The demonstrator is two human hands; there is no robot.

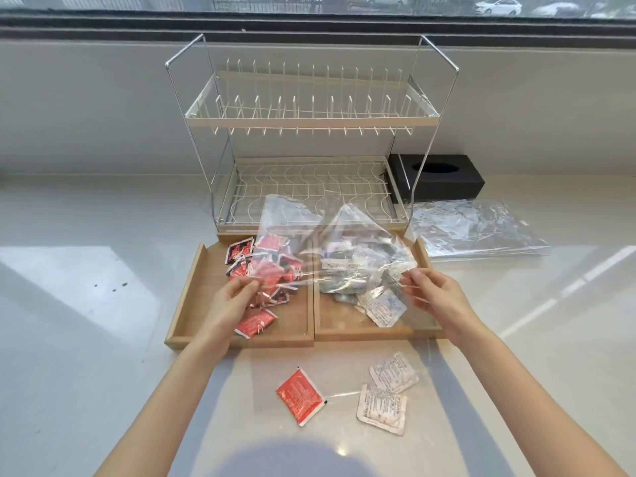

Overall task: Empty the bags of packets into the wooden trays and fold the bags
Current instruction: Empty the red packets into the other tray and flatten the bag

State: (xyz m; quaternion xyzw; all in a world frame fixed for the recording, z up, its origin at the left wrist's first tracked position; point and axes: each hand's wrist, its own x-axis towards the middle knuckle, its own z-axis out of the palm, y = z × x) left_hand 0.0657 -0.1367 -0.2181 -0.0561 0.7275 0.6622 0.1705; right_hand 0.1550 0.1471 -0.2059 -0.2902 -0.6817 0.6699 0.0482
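Observation:
A clear plastic bag [309,232] is held up over the two wooden trays, stretched between my left hand [237,297] and my right hand [433,290], each pinching a lower edge. The left tray [187,301] holds several red packets [272,266]. The right tray [425,256] holds several white and grey packets [382,304]. On the counter in front of the trays lie one red packet [299,395] and two white packets [394,371], [380,409].
A two-tier wire dish rack [309,122] stands right behind the trays. A black tissue box [444,179] sits at its right. A stack of flat clear bags [478,228] lies on the counter at the right.

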